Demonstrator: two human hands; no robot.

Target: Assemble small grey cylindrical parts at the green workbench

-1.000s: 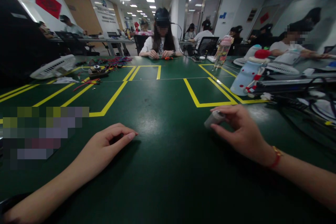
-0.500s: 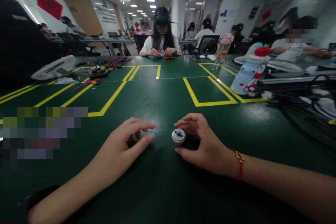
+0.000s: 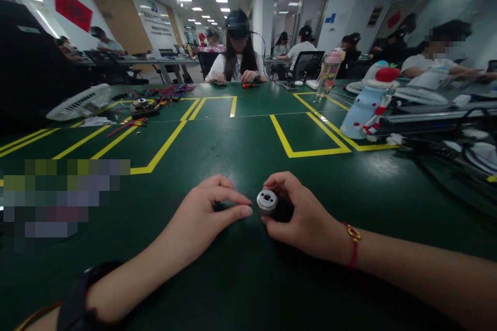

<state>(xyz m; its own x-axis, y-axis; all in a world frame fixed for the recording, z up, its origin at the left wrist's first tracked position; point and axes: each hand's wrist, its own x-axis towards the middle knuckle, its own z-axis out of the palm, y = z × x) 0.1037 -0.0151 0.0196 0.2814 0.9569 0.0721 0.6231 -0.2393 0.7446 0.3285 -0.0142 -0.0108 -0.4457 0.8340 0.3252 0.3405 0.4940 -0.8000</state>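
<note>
A small silver metal cylinder (image 3: 267, 200), which looks like a small motor, stands a little tilted on the green table in front of me. Its round top face has dark holes. My right hand (image 3: 301, 217) curls around it from the right, thumb at the near side and fingers at the far side. Close by on the left, my left hand (image 3: 213, 209) points its thumb and index fingertips at the cylinder in a pinch, just short of touching it. Whether something tiny sits between those fingertips, I cannot make out.
Yellow tape lines (image 3: 289, 137) mark the green table. On the right stand a blue bottle (image 3: 357, 111), a clear bottle (image 3: 330, 75) and dark cables (image 3: 438, 170). Wires and parts (image 3: 143, 106) lie at the left. A person (image 3: 236, 57) sits opposite, hands near an orange screwdriver (image 3: 252, 85).
My left hand has moved right toward the cylinder, its thumb and index finger drawing together. My right-hand fingers have closed in around the cylinder, which has shifted slightly right and tilted.
</note>
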